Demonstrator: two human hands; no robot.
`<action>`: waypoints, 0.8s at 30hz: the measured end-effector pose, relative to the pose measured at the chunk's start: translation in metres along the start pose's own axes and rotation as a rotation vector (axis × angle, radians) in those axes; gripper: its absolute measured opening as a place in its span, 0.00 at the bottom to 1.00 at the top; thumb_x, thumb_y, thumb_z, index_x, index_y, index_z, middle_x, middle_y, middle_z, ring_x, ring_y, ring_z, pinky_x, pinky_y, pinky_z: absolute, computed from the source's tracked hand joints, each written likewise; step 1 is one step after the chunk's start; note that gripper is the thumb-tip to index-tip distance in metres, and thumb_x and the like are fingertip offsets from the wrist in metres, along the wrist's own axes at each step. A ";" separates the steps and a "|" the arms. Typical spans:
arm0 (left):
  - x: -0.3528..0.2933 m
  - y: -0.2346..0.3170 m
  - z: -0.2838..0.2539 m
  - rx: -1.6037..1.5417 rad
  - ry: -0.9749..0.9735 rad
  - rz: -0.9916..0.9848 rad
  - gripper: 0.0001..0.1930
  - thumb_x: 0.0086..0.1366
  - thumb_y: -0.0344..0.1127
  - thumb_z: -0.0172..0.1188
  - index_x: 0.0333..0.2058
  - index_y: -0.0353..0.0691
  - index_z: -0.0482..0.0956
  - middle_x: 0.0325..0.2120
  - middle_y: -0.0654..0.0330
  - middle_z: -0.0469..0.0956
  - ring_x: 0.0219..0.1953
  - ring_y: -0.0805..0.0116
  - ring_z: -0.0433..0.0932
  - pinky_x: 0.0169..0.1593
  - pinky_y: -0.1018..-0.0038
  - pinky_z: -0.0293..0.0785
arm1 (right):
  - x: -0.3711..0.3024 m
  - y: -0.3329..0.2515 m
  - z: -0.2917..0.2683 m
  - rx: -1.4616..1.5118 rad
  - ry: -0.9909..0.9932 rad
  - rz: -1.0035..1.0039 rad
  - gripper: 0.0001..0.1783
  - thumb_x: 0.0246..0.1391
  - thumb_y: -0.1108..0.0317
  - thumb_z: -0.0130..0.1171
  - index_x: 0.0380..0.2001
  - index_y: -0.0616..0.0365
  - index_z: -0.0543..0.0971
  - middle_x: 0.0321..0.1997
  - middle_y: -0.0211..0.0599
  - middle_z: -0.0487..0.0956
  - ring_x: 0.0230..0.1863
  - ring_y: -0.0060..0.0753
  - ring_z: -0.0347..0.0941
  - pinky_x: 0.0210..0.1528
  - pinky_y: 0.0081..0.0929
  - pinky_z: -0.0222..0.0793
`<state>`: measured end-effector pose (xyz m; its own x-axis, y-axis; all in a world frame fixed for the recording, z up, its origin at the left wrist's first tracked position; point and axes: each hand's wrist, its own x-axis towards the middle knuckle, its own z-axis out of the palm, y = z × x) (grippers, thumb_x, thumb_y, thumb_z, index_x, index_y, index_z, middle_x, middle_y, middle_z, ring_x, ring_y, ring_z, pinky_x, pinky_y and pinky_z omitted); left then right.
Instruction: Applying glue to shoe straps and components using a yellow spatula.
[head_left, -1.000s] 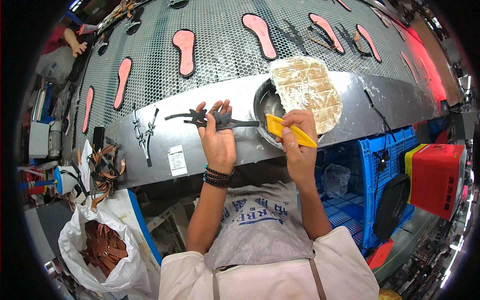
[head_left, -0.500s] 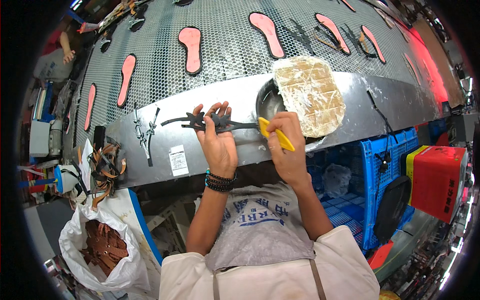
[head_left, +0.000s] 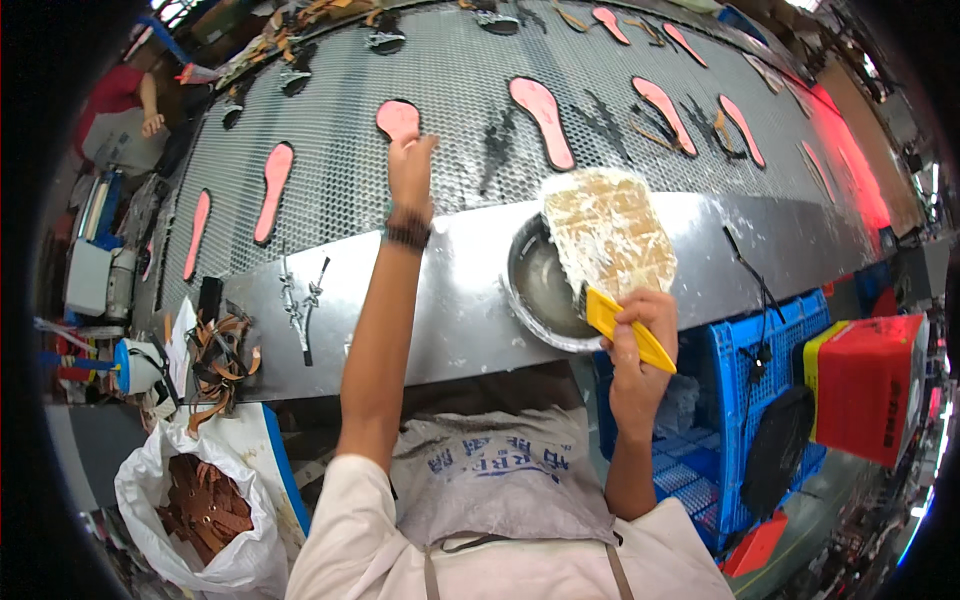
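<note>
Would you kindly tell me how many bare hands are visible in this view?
3: the wearer's left hand at a pink sole; the right hand gripping a yellow tool; and a co-worker's hand at far left. The co-worker's other hand may be hidden.

The operator wears an off-white short-sleeved top and a grey fabric apron printed with blue lettering. Two narrow brown straps run from the apron's edge over the top. Dark bracelet strands encircle the left wrist. The left hand and right hand are bare.
</note>
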<state>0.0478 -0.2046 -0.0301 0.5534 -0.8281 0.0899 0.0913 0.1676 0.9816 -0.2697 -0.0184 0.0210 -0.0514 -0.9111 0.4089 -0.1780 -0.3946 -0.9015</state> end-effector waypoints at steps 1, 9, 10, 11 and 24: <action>-0.010 -0.008 -0.024 0.224 0.080 0.221 0.23 0.62 0.37 0.64 0.53 0.31 0.74 0.49 0.54 0.76 0.54 0.59 0.72 0.61 0.60 0.65 | 0.000 0.003 -0.004 -0.023 0.007 -0.001 0.05 0.52 0.79 0.54 0.34 0.62 0.75 0.43 0.43 0.72 0.42 0.37 0.70 0.49 0.31 0.67; -0.147 0.014 -0.242 1.480 0.312 0.029 0.35 0.50 0.53 0.74 0.50 0.35 0.74 0.43 0.46 0.78 0.48 0.44 0.76 0.50 0.54 0.71 | 0.012 0.001 0.001 0.012 -0.202 0.134 0.11 0.60 0.79 0.53 0.44 0.64 0.79 0.47 0.39 0.72 0.36 0.25 0.74 0.34 0.20 0.72; -0.147 -0.002 -0.252 1.238 0.304 0.093 0.34 0.50 0.50 0.75 0.48 0.33 0.73 0.39 0.44 0.79 0.44 0.42 0.77 0.48 0.54 0.72 | 0.012 0.000 0.005 0.049 -0.241 0.136 0.11 0.60 0.79 0.53 0.44 0.64 0.79 0.47 0.39 0.72 0.36 0.25 0.74 0.34 0.20 0.72; -0.143 0.007 -0.231 1.227 0.254 0.029 0.32 0.50 0.46 0.76 0.47 0.32 0.73 0.39 0.40 0.79 0.41 0.40 0.78 0.46 0.55 0.73 | 0.012 0.001 0.003 0.052 -0.217 0.120 0.11 0.61 0.79 0.53 0.44 0.64 0.79 0.47 0.39 0.72 0.35 0.24 0.74 0.34 0.19 0.72; -0.214 0.075 -0.180 0.110 -0.201 -0.281 0.10 0.66 0.22 0.57 0.45 0.35 0.70 0.36 0.53 0.80 0.29 0.70 0.79 0.35 0.78 0.73 | 0.014 0.014 0.010 -0.103 -0.222 -0.005 0.09 0.57 0.78 0.60 0.41 0.65 0.81 0.36 0.42 0.77 0.38 0.40 0.74 0.44 0.31 0.68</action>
<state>0.0852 0.0819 -0.0065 0.3446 -0.9241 -0.1652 0.1211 -0.1308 0.9840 -0.2629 -0.0382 0.0130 0.1652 -0.9175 0.3617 -0.2771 -0.3951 -0.8758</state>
